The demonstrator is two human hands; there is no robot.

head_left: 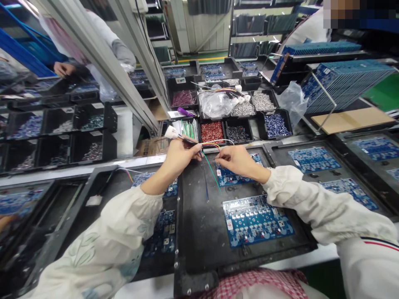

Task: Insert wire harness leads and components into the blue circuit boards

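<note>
White sleeves (324, 207) stretch over a black tray (199, 232) of blue circuit boards (257, 220) — left hand (182, 157) grips a wire harness (171, 133) clear of the boards, right hand (240, 161) pinching its thin coloured wires (215, 145), parts bins (212, 132) within easy reach beyond.

Aluminium profile frame (102, 70) across the bench line, white panelled wall (202, 29) at back, green floor (199, 58) with yellow stripe (199, 59), dark racks (249, 25) right of it, blue rail (18, 45) far left
</note>
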